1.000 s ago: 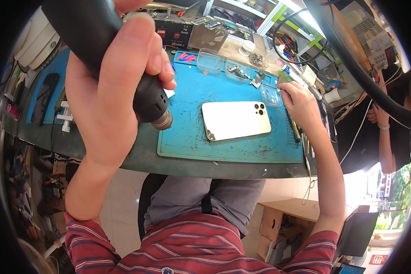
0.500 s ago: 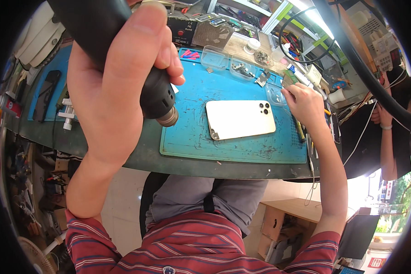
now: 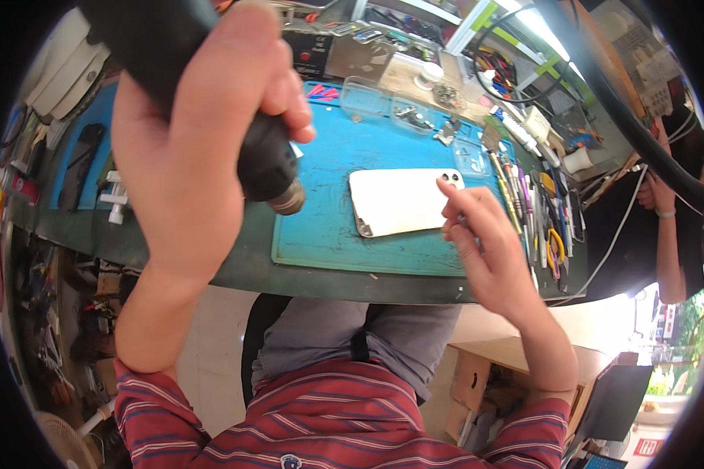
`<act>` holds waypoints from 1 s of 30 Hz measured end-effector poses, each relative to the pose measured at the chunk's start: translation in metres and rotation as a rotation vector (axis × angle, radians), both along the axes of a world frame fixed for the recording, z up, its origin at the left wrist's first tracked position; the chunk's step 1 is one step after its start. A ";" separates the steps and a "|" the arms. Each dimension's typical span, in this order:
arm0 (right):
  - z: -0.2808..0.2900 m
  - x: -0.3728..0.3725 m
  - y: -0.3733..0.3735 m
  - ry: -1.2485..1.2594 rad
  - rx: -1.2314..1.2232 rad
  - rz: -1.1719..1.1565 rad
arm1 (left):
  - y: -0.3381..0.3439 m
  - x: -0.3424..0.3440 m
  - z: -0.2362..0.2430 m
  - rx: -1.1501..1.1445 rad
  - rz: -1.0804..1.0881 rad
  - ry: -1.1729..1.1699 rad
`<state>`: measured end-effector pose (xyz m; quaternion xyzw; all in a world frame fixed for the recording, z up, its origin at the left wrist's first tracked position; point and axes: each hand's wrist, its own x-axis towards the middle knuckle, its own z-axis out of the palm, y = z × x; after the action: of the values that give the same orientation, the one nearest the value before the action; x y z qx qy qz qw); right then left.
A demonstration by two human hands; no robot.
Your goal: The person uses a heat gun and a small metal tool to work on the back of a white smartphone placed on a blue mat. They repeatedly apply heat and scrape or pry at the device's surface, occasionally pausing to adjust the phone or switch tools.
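Note:
My left hand [image 3: 203,148] is wrapped around a black hot air gun [image 3: 267,152], its metal nozzle pointing down over the blue work mat [image 3: 313,242]. To the right of the nozzle lies a phone [image 3: 403,202] with a pale back, camera side up. Its lower left corner looks dark and damaged. My right hand [image 3: 485,246] is at the phone's right end, covering part of the camera area. The index finger reaches out and the thumb stands apart from it; nothing shows between them. Whether the fingertips touch the phone I cannot tell.
Clear plastic boxes [image 3: 414,117] with small parts stand along the mat's far edge, near pink pieces [image 3: 322,93]. Pliers [image 3: 555,248], tweezers and other hand tools lie at the right. A black hose [image 3: 641,144] arches across the upper right. Another person's hand [image 3: 659,194] shows at far right.
My right hand has moved from the small box and tools at the right toward me and left, to the phone's camera end. The left hand with the hot air gun has hardly moved.

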<state>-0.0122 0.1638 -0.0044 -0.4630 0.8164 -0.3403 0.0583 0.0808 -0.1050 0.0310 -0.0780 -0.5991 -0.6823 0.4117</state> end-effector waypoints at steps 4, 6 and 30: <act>-0.017 0.003 0.017 0.315 0.040 -0.069 | -0.006 0.001 -0.002 -0.081 -0.024 -0.026; -0.029 -0.006 0.030 0.397 0.035 -0.255 | -0.006 -0.001 -0.003 -0.105 -0.022 -0.019; -0.018 -0.039 0.161 0.255 0.110 -0.990 | -0.003 -0.007 -0.005 -0.092 -0.056 -0.064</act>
<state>-0.0513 0.3244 -0.0226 -0.0552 0.9551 -0.2244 -0.1853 0.0736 -0.1081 0.0263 -0.0918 -0.6402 -0.6675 0.3690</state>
